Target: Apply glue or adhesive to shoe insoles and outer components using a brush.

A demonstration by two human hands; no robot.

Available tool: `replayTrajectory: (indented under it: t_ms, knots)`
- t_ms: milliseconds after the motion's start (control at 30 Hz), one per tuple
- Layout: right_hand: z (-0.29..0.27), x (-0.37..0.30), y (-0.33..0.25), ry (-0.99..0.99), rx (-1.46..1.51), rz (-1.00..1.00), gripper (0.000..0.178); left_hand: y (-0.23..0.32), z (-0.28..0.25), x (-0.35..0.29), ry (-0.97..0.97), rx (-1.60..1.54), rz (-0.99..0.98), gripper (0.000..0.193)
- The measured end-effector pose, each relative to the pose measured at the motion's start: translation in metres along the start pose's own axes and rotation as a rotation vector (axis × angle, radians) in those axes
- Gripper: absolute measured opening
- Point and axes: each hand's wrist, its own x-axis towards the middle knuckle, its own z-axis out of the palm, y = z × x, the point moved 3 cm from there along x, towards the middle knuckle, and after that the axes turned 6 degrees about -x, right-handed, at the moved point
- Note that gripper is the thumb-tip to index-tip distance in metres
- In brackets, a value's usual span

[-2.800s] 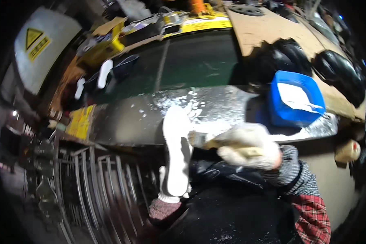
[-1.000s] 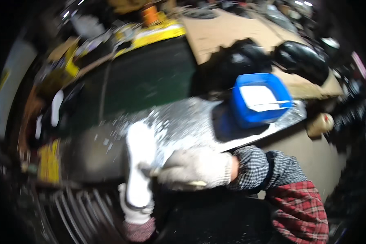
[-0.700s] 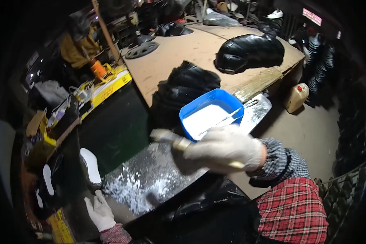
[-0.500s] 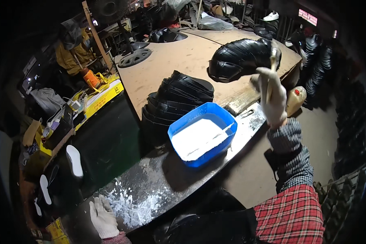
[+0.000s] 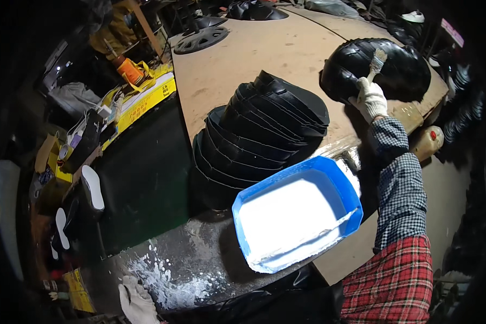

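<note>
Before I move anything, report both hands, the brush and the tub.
Right hand gripping brush, bristles up, near rear black stack. Left hand open, empty, beside white splatter. Blue tub between hands, white contents, coated stick across it.

At 7 o'clock, the lower edge cuts off the left hand (image 5: pixel 136 301) near the wrist. At 2 o'clock, the right hand (image 5: pixel 370 101) conceals most of the handle of the brush (image 5: pixel 379 58). At 5 o'clock, white filling (image 5: pixel 286 216) covers the floor of the blue tub (image 5: pixel 329 174). The pink sign (image 5: pixel 452 32), at 2 o'clock, is too small to read. At 12 o'clock, the upper edge truncates a black bundle (image 5: pixel 254 11).
</note>
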Motion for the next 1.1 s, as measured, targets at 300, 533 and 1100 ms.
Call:
replayTrajectory:
  t_ms: [300,533,1100]
  knots:
    - [-0.043,-0.007,-0.101,0.038,0.877,-0.305,0.044,0.013,0.031,-0.014,-0.155,-0.943,-0.391,0.028]
    - [-0.087,-0.026,-0.154,-0.509,0.885,-0.269,0.038,0.001,0.011,-0.036,-0.105,-0.902,-0.453,0.03]
    - [-0.233,-0.047,-0.145,0.282,0.734,-0.396,0.04,0.056,0.023,-0.037,-0.557,-0.799,-0.061,0.043]
